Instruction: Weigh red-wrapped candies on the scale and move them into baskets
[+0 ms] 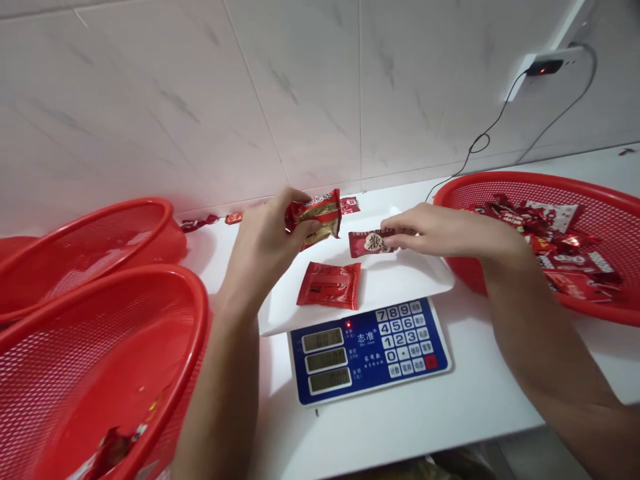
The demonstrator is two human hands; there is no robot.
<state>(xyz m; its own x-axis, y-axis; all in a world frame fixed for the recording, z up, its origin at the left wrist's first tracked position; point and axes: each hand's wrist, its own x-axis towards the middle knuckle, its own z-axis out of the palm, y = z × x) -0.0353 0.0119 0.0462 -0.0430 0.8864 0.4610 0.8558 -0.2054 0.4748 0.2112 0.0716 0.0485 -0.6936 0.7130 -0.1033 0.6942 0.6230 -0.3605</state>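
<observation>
My left hand (280, 230) grips a red and gold snack packet (320, 217) between thumb and fingers, above the left side of the white scale tray (400, 280). To the right, my right hand (425, 230) pinches the end of a small dark red candy packet (369, 243) with pale lettering, over the same tray. A larger flat red packet (329, 285) lies on the tray near its front edge. In front is the scale's blue panel (370, 353), with number keys and three small displays.
Red mesh baskets (173, 287) stand at the left, the nearest with some wrapped pieces inside. At the right, another red basket (530, 179) holds many red packets (565, 247). Several wrapped candies (197, 223) lie along the tiled wall. A thin black cable (470, 157) runs from the wall socket.
</observation>
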